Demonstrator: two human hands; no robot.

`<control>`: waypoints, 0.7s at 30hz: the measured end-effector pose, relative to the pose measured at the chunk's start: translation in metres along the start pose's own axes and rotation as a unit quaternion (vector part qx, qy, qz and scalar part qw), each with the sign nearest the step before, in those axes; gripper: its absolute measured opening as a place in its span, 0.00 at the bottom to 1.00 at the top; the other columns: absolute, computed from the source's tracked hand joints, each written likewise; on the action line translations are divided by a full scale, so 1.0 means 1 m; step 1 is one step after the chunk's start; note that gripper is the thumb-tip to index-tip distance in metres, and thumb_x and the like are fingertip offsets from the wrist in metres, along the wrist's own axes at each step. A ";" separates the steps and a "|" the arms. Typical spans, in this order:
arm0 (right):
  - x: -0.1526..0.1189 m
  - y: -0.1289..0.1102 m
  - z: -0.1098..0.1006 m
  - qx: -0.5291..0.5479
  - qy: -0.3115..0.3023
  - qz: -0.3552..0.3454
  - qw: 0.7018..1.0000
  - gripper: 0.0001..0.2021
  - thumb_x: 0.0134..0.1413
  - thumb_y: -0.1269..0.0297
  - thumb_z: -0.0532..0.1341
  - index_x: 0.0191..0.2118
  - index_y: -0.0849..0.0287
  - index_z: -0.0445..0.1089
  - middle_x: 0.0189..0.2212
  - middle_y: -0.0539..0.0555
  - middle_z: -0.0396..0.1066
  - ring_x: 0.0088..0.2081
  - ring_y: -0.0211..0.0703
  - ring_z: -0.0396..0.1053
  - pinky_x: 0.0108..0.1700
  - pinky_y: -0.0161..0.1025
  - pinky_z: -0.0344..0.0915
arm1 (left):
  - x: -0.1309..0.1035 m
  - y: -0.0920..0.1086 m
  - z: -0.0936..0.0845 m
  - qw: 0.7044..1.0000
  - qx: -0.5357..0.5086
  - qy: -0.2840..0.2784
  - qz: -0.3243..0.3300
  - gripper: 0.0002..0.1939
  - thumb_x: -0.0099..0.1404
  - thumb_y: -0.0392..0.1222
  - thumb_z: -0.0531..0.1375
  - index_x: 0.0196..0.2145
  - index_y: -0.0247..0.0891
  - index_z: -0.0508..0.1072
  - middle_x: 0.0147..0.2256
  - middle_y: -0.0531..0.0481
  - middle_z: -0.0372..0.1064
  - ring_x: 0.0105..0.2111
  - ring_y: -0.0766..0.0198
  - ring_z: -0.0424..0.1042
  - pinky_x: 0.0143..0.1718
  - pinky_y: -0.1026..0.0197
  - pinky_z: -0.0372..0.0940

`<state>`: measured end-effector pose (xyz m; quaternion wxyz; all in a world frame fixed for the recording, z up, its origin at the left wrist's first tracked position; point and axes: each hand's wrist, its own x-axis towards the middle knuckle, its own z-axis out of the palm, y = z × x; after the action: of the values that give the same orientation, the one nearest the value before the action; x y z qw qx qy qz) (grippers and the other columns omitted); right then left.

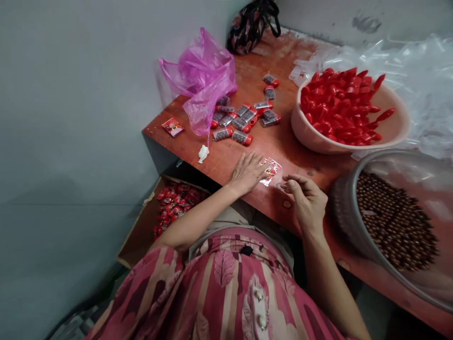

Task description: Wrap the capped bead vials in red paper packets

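Note:
My left hand (248, 173) lies flat on the tabletop with its fingers stretched out. Its fingertips rest on the left side of a small red printed packet (272, 172) with a clear, shiny margin. Just right of the packet, my right hand (307, 200) is closed in a pinch. Whatever is between thumb and forefinger is too small to make out, though something clear shows near the fingertips. Beyond my left hand lie several small clear tubes (242, 138) with red caps and dark beads inside. A similar red printed packet (173, 127) lies near the table's left edge.
A pink bowl (297, 123) of red plastic caps (339, 106) stands at right, beside a grey basin (357, 189) of brown beads (396, 222). Clear plastic pieces (428, 89) pile behind. A purple bag (208, 71) lies at left; a cardboard box (138, 231) of red packets sits below.

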<state>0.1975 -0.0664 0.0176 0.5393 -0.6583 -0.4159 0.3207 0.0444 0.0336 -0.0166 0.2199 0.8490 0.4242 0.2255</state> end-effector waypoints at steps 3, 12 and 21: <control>0.003 0.000 -0.002 -0.015 -0.010 0.020 1.000 0.15 0.54 0.54 0.63 0.41 0.59 0.74 0.34 0.55 0.77 0.30 0.42 0.75 0.31 0.39 0.72 | 0.001 -0.002 0.008 1.000 0.000 0.012 -0.006 0.15 0.64 0.44 0.60 0.48 0.45 0.75 0.58 0.44 0.65 0.62 0.46 0.56 0.64 0.37 0.44; 0.039 0.006 0.022 0.065 -0.045 0.080 0.994 0.24 0.44 0.52 0.68 0.47 0.57 0.69 0.35 0.52 0.74 0.29 0.38 0.71 0.24 0.33 0.68 | -0.009 0.008 0.007 0.991 -0.066 0.114 0.020 0.13 0.67 0.41 0.56 0.46 0.44 0.75 0.56 0.45 0.68 0.61 0.52 0.60 0.62 0.41 0.52; 0.057 -0.025 0.043 0.097 -0.202 0.098 0.970 0.25 0.35 0.59 0.73 0.42 0.61 0.71 0.19 0.44 0.69 0.20 0.33 0.64 0.25 0.32 0.62 | -0.029 0.007 -0.033 0.830 -0.515 0.031 -0.214 0.19 0.57 0.56 0.63 0.36 0.36 0.78 0.32 0.48 0.75 0.34 0.60 0.76 0.40 0.56 0.72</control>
<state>0.1808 0.0054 0.0348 0.4712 -0.5622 -0.4163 0.5371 0.0144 0.0122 0.0077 0.6543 0.4936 0.4244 0.3848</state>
